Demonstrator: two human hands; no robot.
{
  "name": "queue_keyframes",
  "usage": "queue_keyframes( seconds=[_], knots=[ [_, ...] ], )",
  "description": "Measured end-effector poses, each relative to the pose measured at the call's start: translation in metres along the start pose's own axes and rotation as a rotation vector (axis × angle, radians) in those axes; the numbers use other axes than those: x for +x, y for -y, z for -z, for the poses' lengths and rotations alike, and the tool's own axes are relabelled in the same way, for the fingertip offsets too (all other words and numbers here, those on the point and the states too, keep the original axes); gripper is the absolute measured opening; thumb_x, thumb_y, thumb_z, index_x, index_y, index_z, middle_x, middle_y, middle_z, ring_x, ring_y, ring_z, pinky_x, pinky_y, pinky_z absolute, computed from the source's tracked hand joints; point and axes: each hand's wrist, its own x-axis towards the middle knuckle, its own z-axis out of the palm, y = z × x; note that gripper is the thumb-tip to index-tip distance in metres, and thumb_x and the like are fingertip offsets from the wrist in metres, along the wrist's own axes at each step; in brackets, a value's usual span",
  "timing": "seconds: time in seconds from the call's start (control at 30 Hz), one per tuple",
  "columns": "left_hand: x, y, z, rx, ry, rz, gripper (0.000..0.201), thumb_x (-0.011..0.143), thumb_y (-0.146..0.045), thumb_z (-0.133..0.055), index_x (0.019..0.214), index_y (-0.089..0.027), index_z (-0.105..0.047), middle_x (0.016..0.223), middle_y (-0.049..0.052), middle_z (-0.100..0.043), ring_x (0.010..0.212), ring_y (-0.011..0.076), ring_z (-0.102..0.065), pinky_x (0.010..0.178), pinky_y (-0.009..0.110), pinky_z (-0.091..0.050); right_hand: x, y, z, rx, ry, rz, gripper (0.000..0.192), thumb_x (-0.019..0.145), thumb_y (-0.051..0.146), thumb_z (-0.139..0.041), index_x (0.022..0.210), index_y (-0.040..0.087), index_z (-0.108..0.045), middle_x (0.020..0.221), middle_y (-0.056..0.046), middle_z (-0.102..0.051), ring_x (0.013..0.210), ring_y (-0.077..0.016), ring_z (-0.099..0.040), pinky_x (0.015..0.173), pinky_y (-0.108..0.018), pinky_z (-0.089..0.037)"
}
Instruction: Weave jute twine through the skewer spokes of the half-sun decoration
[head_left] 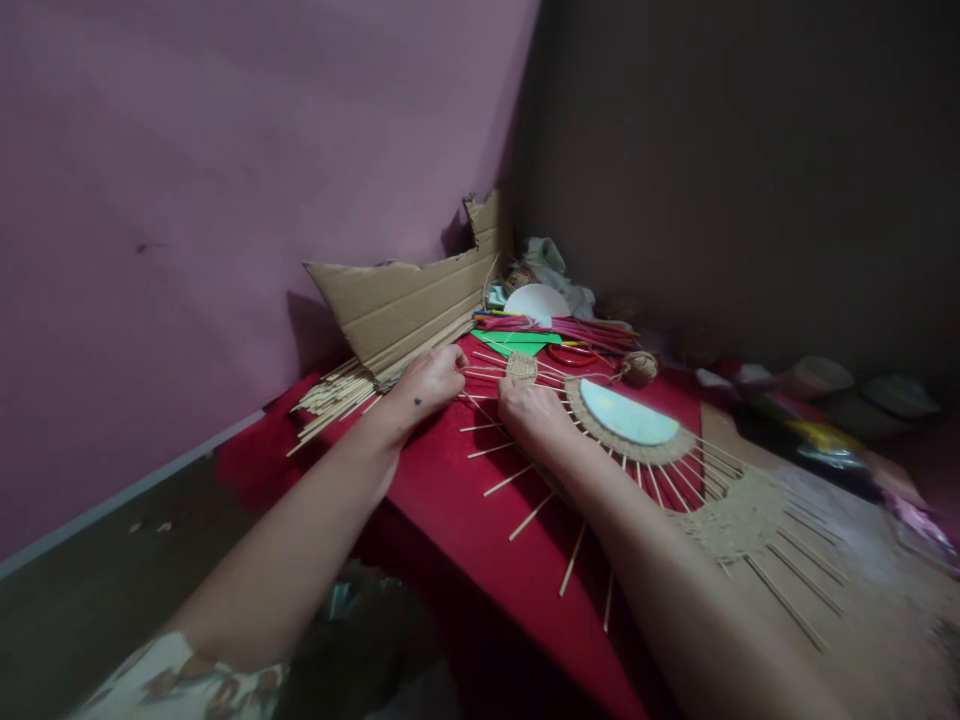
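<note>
A fan-shaped frame of thin sticks [529, 517], woven with twine, lies on the red cloth. A pale blue half-round panel [628, 412] with a twine-woven border sits at its centre. Woven bands cover part of the sticks at the left end [522, 368] and at the right [739, 515]. My right hand [534, 412] is closed over the sticks just below the left woven band. My left hand [439, 378] is pinched closed by the stick tips on the left; what lies between its fingers is too small to make out. A twine ball [640, 368] rests behind the frame, its strand running towards the sticks.
Torn cardboard [405, 305] leans by the pink wall, with a bundle of loose sticks [337, 395] beside it. Behind are green sheet [517, 342], red-handled scissors [574, 354], pink sticks [592, 330] and a white disc [537, 303]. A white cup [816, 376] lies at the right.
</note>
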Motion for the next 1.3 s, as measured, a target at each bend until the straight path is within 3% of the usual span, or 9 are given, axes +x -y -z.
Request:
queue_keyframes(
  seconds=[0.43,0.57,0.93,1.13,1.3],
  knots=[
    [-0.003,0.006,-0.004,0.043,-0.032,-0.056,0.032,0.069,-0.01,-0.049,0.094,-0.019,-0.066,0.087,0.008,-0.069,0.08,0.0222,-0.061,0.07,0.03,-0.044,0.002,-0.004,-0.011,0.094,-0.129,-0.013,0.028,0.093,0.01,-0.031,0.107,0.008,-0.054,0.096,-0.022,-0.067,0.095,-0.0261,-0.066,0.078,-0.034,-0.048],
    [-0.003,0.0,-0.001,-0.032,-0.075,-0.138,0.03,0.075,-0.014,-0.048,0.098,-0.019,-0.066,0.091,0.005,-0.07,0.084,0.0184,-0.062,0.077,0.027,-0.045,0.002,-0.008,-0.015,0.145,-0.171,-0.013,0.028,0.092,0.012,-0.032,0.105,0.01,-0.057,0.095,-0.02,-0.068,0.092,-0.0255,-0.066,0.076,-0.033,-0.047],
    [0.047,-0.028,-0.021,-0.147,0.014,-0.306,0.017,0.069,-0.012,-0.058,0.077,-0.016,-0.072,0.072,0.002,-0.07,0.072,0.0156,-0.062,0.07,0.024,-0.046,-0.005,-0.021,-0.01,0.314,-0.302,-0.07,0.025,0.092,0.017,-0.039,0.094,0.016,-0.063,0.09,-0.006,-0.07,0.084,-0.016,-0.063,0.072,-0.023,-0.042],
    [0.05,-0.02,-0.029,-0.149,-0.067,-0.338,0.014,0.074,-0.02,-0.06,0.078,-0.015,-0.072,0.088,0.007,-0.069,0.089,0.0194,-0.06,0.084,0.031,-0.046,-0.039,-0.039,-0.003,0.29,-0.314,-0.124,0.021,0.089,0.016,-0.043,0.087,0.015,-0.064,0.097,-0.01,-0.065,0.086,-0.0182,-0.059,0.074,-0.026,-0.039],
    [0.054,-0.017,-0.031,-0.143,-0.053,-0.386,0.011,0.074,-0.019,-0.06,0.074,-0.015,-0.071,0.086,0.007,-0.07,0.086,0.0185,-0.061,0.083,0.029,-0.046,-0.087,-0.051,-0.012,0.094,-0.217,-0.327,0.02,0.09,0.023,-0.045,0.09,0.017,-0.064,0.093,-0.01,-0.061,0.088,-0.0225,-0.056,0.071,-0.03,-0.038]
  ],
)
